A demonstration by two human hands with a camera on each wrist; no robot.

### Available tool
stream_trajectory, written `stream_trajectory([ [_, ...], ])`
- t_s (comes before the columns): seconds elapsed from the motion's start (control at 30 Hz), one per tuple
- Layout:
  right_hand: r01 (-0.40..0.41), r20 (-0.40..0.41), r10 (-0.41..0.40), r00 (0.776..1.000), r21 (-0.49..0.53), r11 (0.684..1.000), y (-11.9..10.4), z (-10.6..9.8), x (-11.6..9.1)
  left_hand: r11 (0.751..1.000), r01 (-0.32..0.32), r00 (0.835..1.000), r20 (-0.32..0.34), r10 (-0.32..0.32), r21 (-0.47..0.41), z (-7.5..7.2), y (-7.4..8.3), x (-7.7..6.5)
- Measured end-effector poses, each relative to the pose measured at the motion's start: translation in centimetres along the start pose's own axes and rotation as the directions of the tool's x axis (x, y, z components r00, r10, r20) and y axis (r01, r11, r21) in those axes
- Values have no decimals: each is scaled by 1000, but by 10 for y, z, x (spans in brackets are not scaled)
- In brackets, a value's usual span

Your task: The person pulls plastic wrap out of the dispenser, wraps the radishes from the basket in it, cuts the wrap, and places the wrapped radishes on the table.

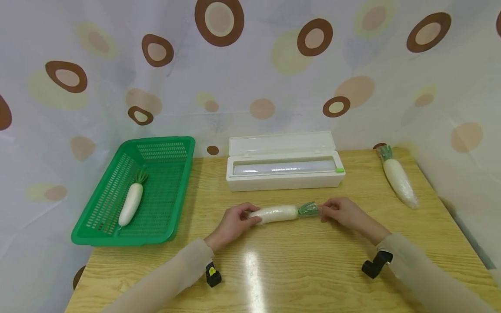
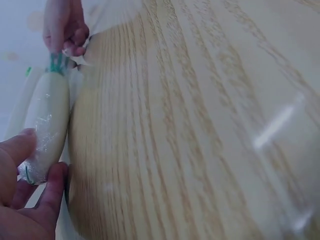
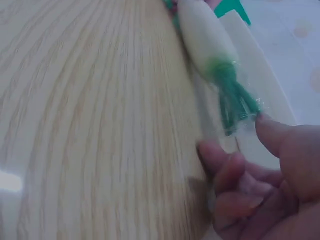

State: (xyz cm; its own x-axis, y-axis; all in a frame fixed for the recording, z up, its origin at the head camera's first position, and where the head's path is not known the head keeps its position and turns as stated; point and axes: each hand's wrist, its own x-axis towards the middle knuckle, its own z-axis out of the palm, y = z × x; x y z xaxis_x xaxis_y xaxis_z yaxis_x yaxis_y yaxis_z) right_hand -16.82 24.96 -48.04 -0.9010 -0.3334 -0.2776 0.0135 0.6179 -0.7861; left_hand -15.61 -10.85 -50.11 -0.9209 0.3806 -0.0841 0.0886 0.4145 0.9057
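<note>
A white radish [image 1: 279, 213] wrapped in clear plastic film lies across the table, its green leaves [image 1: 308, 209] pointing right. My left hand [image 1: 236, 222] holds its tip end, thumb on the near side and fingers around the other, as the left wrist view also shows. At the leaf end, my right hand [image 1: 346, 214] holds the loose plastic wrap [image 1: 318, 210] just past the leaves. In the right wrist view the thumb [image 3: 280, 132] meets the film by the leaf ends, and the other fingers are curled below.
Behind the radish stands a white wrap dispenser [image 1: 287, 182] with its lid raised and a film roll [image 1: 285, 168] inside. A green basket [image 1: 182, 191] on the left holds an unwrapped radish [image 1: 131, 203]. Another wrapped radish [image 1: 399, 180] lies at the table's far right. A patterned curtain [image 1: 250, 87] borders the table [image 1: 297, 269].
</note>
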Motion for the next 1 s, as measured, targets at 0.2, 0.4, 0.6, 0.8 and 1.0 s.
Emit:
stream_trajectory([
  [0.2, -29, 77, 20, 997, 120, 992, -2, -2, -1, 1000, -26, 1000, -9, 26, 1, -2, 1, 0],
  [0.4, -76, 65, 64, 996, 202, 976, -7, -1, -2, 999, -51, 998, -22, 51, 6, 0, -1, -1],
  [0.6, -157, 42, 152, 988, 302, 940, -5, 1, -4, 996, -83, 996, -13, 83, 15, 5, -3, 0],
  [0.8, -148, 28, 146, 989, 312, 938, -6, 3, -4, 992, -120, 993, 22, 119, 38, 7, 2, -2],
  [1.0, -83, -10, 89, 996, 265, 961, -6, 4, -4, 976, -169, 986, 36, 165, 137, 10, 1, -1],
])
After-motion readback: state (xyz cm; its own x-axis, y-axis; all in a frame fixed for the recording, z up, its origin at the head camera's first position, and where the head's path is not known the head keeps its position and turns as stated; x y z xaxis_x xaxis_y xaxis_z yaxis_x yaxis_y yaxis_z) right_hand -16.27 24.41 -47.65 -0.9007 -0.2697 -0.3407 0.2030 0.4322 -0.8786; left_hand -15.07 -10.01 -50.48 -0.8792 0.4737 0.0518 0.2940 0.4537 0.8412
